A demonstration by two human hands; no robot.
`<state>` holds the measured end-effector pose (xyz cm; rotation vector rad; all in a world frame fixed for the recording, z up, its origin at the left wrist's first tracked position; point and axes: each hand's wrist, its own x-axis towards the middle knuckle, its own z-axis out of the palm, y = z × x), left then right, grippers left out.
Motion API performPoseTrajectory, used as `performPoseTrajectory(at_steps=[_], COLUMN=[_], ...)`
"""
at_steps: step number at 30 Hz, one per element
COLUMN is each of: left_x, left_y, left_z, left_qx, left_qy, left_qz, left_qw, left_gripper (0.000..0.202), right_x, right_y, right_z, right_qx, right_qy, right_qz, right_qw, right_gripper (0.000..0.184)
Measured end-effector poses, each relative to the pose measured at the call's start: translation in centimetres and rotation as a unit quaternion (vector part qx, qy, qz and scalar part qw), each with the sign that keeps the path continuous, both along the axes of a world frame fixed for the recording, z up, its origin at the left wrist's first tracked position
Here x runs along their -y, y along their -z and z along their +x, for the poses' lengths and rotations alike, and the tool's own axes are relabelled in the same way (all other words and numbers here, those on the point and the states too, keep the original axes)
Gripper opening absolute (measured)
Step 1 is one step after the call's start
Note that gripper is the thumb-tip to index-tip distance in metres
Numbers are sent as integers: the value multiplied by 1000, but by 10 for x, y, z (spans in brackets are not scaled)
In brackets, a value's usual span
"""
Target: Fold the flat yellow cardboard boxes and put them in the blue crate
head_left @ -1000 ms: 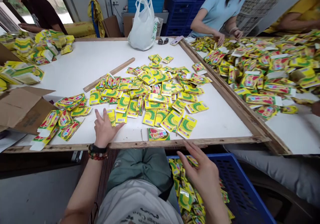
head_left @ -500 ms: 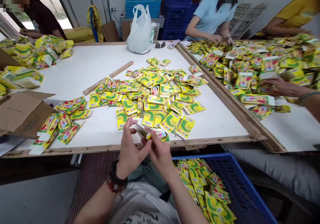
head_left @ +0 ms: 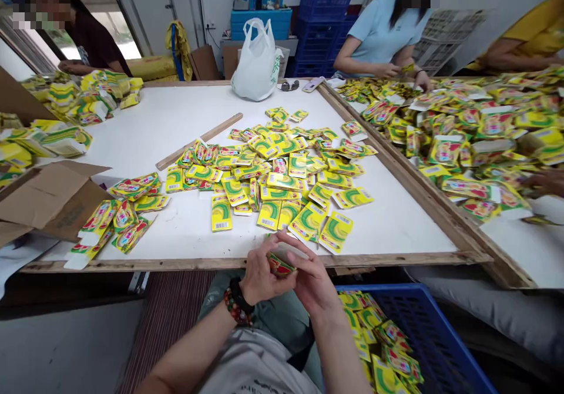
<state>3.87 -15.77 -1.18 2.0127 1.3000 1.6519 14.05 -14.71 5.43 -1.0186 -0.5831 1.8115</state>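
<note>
My left hand [head_left: 259, 275] and my right hand [head_left: 311, 281] meet just below the table's front edge, both closed round one small yellow and red carton [head_left: 279, 264] held between them. A beaded bracelet sits on my left wrist. Just beyond my hands a spread of flat yellow-green cartons [head_left: 282, 171] covers the middle of the white table [head_left: 145, 124]. A smaller bunch of cartons [head_left: 118, 212] lies to the left. Below my right arm a blue crate [head_left: 423, 335] holds several more cartons.
An open cardboard box [head_left: 48, 197] sits at the left edge. A wooden stick [head_left: 200, 140] and a white plastic bag [head_left: 258, 62] lie farther back. Three other people work at carton heaps: one at far left, two at the right-hand table [head_left: 467, 130].
My left hand left the tabletop and my right hand rose from the blue crate. They came together on one carton and now hold it lower, by the table's edge.
</note>
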Motion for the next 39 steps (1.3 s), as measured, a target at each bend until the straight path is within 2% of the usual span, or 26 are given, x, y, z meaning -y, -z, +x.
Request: performPoseTrajectory(at_steps=[5, 7, 9, 12, 14, 16, 18, 21, 23, 25, 28, 30, 32, 33, 34, 35, 36, 37, 38, 39], left_x=[-4, -5, -5, -3, -1, 1, 1, -1, -1, 0, 6, 4, -12, -25, -43, -63, -85, -107, -128, -146], left_y=[0, 0, -1, -6, -9, -11, -11, -10, -10, -12, -15, -21, -32, -38, -45, -52, -59, -65, -69, -71], left_z=[-3, -3, -4, -2, -2, -1, -2, -5, -5, -3, 1, -7, -34, -56, -84, -115, -147, -179, -207, -231], left_qx=[-52, -64, -63, -32, -10, -16, -38, -43, -22, 1, 15, -18, -90, -140, -158, -166, -177, -208, -246, -251], left_qy=[-29, -24, 13, 55, 54, 61, 61, 50, 58, 66, 72, 120, 169, 178, 118, 23, -95, -200, -264, -280], left_qz=[27, 44, 53, 34, 3, -49, -95, -114, -132, -149, -149, -146, -152, -164, -183, -209, -254, -314, -387, -422], left_qw=[998, 997, 997, 997, 999, 997, 993, 991, 989, 987, 986, 982, 970, 960, 963, 964, 946, 905, 849, 825], left_gripper=[71, 65, 52, 50, 62, 66, 63, 61, 57, 50, 44, 52, 63, 68, 62, 56, 52, 52, 56, 65], right_x=[-1, 2, 8, 17, 21, 22, 20, 16, 12, 11, 13, 19, 28, 33, 38, 43, 47, 50, 52, 52], right_y=[2, 8, 15, 20, 19, 16, 11, 7, 7, 10, 15, 15, 12, 10, 8, 6, 4, 4, 3, 4], right_z=[2, 5, 11, 17, 16, 13, 10, 11, 12, 10, 6, 12, 33, 49, 69, 89, 108, 123, 134, 140], right_qx=[-2, 23, 88, 227, 297, 350, 397, 417, 404, 405, 423, 432, 463, 492, 529, 570, 613, 653, 677, 686], right_qy=[6, 9, 14, 23, 24, 39, 59, 42, 4, -20, -16, -8, 9, 12, 24, 16, -15, -27, -31, -28], right_qz=[-16, 10, 64, 190, 283, 346, 350, 331, 360, 412, 472, 476, 438, 402, 358, 309, 254, 209, 180, 169], right_qw=[1000, 1000, 994, 955, 911, 869, 847, 846, 841, 816, 774, 766, 771, 772, 769, 761, 748, 728, 713, 707], right_gripper=[46, 44, 38, 29, 28, 28, 26, 26, 27, 32, 38, 35, 29, 28, 29, 33, 38, 43, 47, 50])
